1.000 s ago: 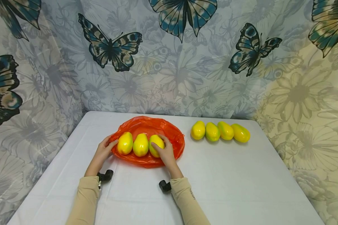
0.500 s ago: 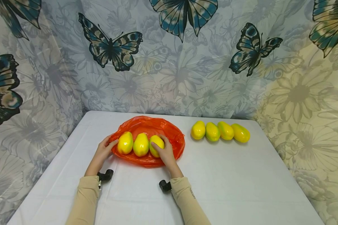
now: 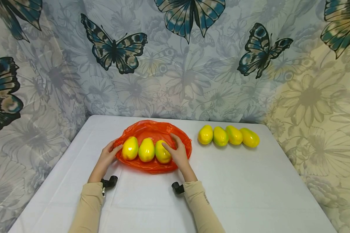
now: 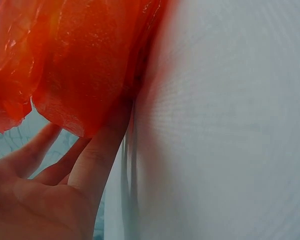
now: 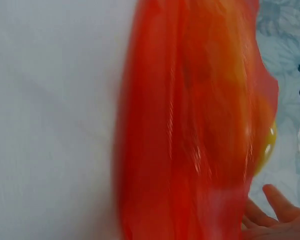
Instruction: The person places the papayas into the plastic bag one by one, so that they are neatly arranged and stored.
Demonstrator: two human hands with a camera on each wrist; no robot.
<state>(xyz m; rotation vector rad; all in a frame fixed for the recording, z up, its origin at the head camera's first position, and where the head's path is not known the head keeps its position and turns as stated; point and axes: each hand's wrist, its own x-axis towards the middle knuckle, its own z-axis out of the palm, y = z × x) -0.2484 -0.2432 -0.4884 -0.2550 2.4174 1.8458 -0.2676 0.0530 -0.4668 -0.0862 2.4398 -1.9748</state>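
Observation:
An orange plastic bag (image 3: 156, 129) lies open on the white table (image 3: 236, 181). Three yellow-green mangoes sit in it in a row: left (image 3: 130, 148), middle (image 3: 146, 150), right (image 3: 162, 152). My left hand (image 3: 108, 155) touches the bag's left edge beside the left mango, fingers fairly straight; the left wrist view shows those fingers (image 4: 97, 160) under the orange plastic (image 4: 80, 60). My right hand (image 3: 179, 152) is open just right of the right mango, fingers spread over the bag. The right wrist view shows blurred orange bag (image 5: 200, 125) and fingertips (image 5: 275, 200).
Several more mangoes (image 3: 228, 136) lie in a row on the table to the right of the bag. A butterfly-print curtain (image 3: 175, 58) hangs behind and at both sides of the table.
My right hand has let go of the right mango and shifted right, now open beside it. That mango settled slightly lower. The left hand has not moved.

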